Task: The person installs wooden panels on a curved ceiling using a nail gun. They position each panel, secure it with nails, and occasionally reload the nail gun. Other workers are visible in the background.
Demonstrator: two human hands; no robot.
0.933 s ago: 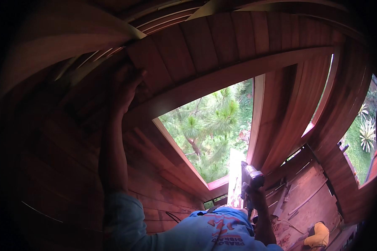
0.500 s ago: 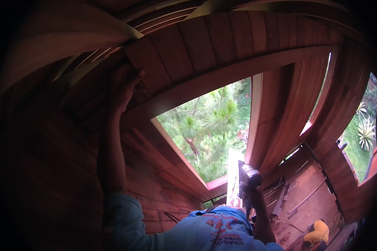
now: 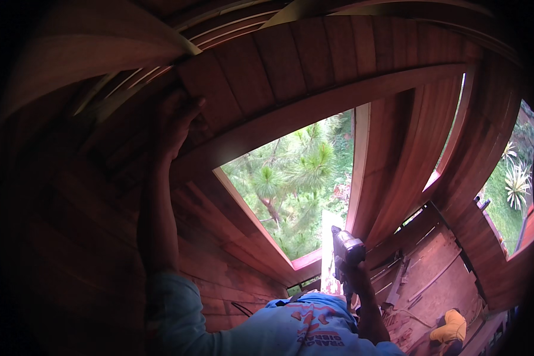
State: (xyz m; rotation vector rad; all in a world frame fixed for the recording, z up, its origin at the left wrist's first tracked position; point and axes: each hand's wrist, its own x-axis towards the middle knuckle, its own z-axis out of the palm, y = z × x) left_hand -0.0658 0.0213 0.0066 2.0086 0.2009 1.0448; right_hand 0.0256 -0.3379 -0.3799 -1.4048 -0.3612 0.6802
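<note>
Head view: the left hand (image 3: 175,121) is raised up and left of the window (image 3: 296,184), its fingers spread flat against the end of a red wall board (image 3: 231,77) just under the ceiling slats (image 3: 118,89). That board runs above the beam (image 3: 314,107) topping the window. The right hand (image 3: 357,277) hangs low, just below the window's lower right corner, fingers wrapped tight around the grip of a dark power tool (image 3: 345,252) that points upward. Right of the tool, planks (image 3: 433,267) lie on the floor, and a tan boot (image 3: 451,327) shows farther down. Pine trees (image 3: 291,172) fill the window.
</note>
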